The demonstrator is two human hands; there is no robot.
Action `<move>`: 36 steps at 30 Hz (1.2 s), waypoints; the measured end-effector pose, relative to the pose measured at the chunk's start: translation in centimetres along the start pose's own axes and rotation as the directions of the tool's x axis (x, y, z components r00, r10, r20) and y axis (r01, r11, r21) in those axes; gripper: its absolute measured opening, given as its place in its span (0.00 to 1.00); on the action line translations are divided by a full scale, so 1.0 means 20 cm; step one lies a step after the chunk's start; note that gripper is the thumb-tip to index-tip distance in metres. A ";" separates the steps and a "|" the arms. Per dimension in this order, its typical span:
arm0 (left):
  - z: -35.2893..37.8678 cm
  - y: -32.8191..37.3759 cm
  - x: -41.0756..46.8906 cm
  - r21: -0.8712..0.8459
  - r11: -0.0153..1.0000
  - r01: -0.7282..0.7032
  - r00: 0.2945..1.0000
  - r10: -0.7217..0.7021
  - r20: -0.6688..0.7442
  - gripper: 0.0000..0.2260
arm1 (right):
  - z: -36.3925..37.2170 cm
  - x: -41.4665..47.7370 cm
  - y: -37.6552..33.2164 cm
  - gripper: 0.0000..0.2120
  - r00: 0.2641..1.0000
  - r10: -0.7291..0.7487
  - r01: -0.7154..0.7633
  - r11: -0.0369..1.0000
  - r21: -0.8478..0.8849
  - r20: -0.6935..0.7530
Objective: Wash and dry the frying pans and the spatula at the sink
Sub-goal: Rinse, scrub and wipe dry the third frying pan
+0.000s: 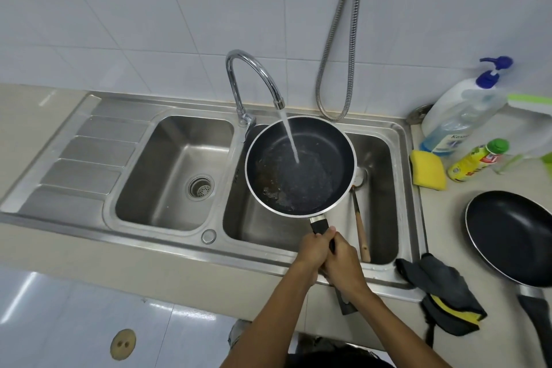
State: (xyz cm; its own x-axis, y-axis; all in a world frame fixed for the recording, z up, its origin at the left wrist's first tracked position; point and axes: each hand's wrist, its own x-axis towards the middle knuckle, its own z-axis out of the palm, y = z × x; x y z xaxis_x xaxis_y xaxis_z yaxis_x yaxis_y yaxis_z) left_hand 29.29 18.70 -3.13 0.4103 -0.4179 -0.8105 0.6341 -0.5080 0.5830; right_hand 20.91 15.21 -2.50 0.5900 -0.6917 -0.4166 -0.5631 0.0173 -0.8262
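A black frying pan [300, 164] with brown residue is held level over the right basin [385, 152] under running water from the tap [254, 75]. My left hand [312, 248] and my right hand [343, 263] both grip its black handle, side by side. Under the pan's right edge a spatula [361, 227] with a wooden handle lies in the right basin, its metal blade partly hidden. A second black frying pan [513, 233] rests on the counter at the right.
The left basin [167, 170] has a drain strainer [201, 187]. On the right counter stand a yellow sponge [427, 170], a soap pump bottle [460, 110] and a yellow-green bottle [478, 158]. A dark cloth [442, 287] lies at the sink's front right corner. A metal hose [340, 39] hangs on the wall.
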 end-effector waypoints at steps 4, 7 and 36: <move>-0.01 0.00 0.01 -0.003 1.000 0.002 1.000 -0.002 0.013 0.15 | 0.01 0.00 -0.01 0.05 1.000 -0.007 0.007 1.000 0.015 -0.013; -0.04 0.00 0.01 -0.026 1.000 0.000 1.000 0.001 0.031 0.15 | 0.02 0.01 -0.04 0.06 1.000 -0.001 0.001 1.000 0.027 -0.020; -0.80 0.80 0.33 0.244 0.945 -0.217 0.848 0.306 -0.433 0.15 | -0.15 0.19 0.18 0.13 0.999 -0.011 0.003 0.970 -0.243 -0.031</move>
State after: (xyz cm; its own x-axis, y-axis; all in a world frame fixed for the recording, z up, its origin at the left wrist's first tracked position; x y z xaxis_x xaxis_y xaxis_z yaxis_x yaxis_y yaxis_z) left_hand 52.64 19.81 -0.03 0.8259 -0.1837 -0.5331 0.3503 -0.5738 0.7403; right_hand 19.44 10.55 -5.86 0.5775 -0.7141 -0.3957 -0.6854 -0.1607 -0.7102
